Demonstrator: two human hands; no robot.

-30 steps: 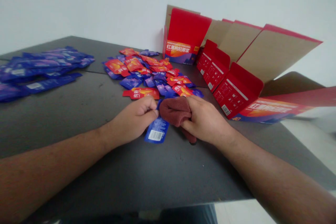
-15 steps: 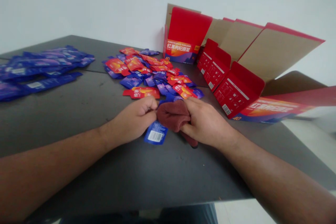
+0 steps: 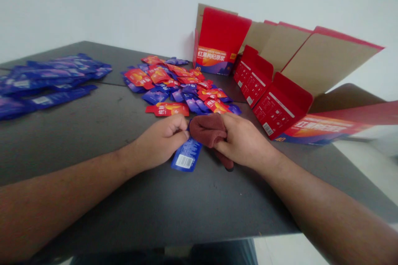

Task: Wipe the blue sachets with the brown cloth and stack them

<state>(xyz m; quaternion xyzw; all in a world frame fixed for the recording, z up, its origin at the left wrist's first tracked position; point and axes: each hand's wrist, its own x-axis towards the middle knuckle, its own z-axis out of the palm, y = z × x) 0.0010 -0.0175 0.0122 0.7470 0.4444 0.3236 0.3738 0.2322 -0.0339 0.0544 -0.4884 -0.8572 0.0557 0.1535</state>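
Observation:
My left hand (image 3: 168, 136) is closed, pinching the upper part of a blue sachet (image 3: 186, 155) between thumb and fingers. The sachet hangs toward me with its barcode side up, just over the dark table. Bunched in my right hand (image 3: 241, 138) is a brown cloth (image 3: 207, 130), which lies against the sachet's top and hides that end. A tail of the cloth droops below my right fingers. Beyond both hands spreads a loose pile of red and blue sachets (image 3: 177, 85), with one red sachet (image 3: 171, 109) nearest my left hand.
At the left lies a stack of blue-purple sachets (image 3: 56, 74). Several open red cartons (image 3: 267, 95) with raised flaps stand at the right, and another red carton (image 3: 216, 56) is at the back against the wall. The dark table's front edge (image 3: 186, 244) runs close to me.
My right hand and the cloth have shifted slightly up and to the right along the sachet, showing more of its printed back. The left hand keeps nearly the same place.

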